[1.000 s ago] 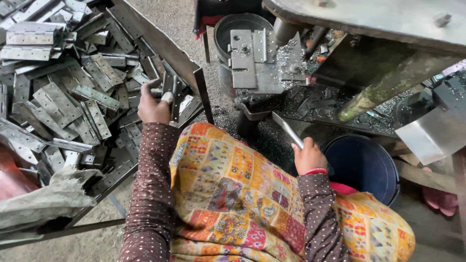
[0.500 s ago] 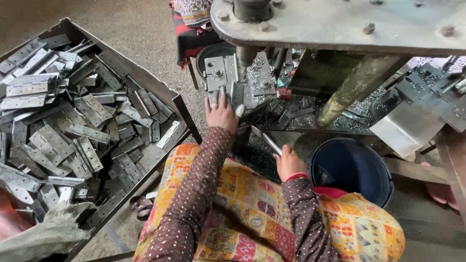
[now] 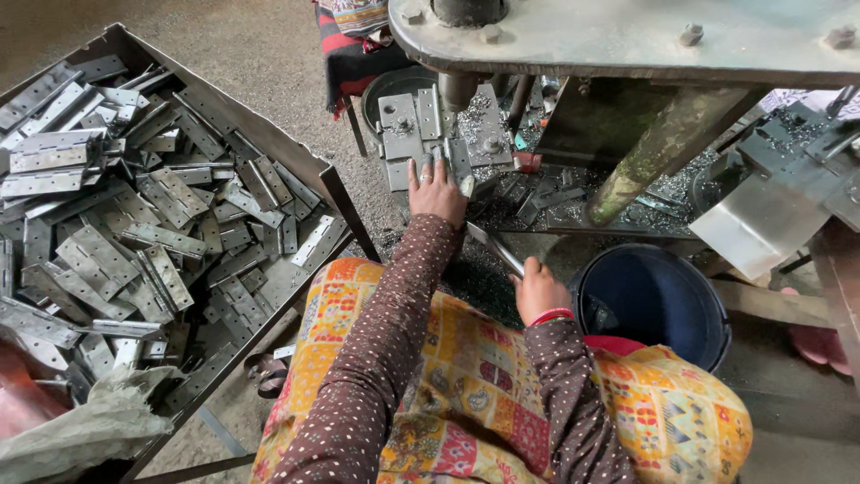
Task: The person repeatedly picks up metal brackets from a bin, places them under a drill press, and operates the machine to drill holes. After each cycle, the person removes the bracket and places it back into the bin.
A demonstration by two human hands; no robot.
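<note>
My left hand (image 3: pixel 436 191) reaches forward to the press bed (image 3: pixel 408 121) under the machine, its fingers closed on a small metal hinge piece (image 3: pixel 455 159) at the fixture. Lower and to the right, my right hand (image 3: pixel 540 289) is shut around a thin metal rod (image 3: pixel 493 247) that slants up to the left toward the fixture. Both arms wear brown dotted sleeves over a bright patterned cloth on my lap.
A big metal tray (image 3: pixel 336 202) heaped with several grey hinges (image 3: pixel 161 224) fills the left side. A dark blue bucket (image 3: pixel 658 305) stands to the right of my knee. The heavy machine table (image 3: pixel 618 40) overhangs at the top, with metal chips beneath it.
My left hand left the hinge tray and travelled right to the press fixture with a hinge. The right hand kept hold of the rod and barely shifted.
</note>
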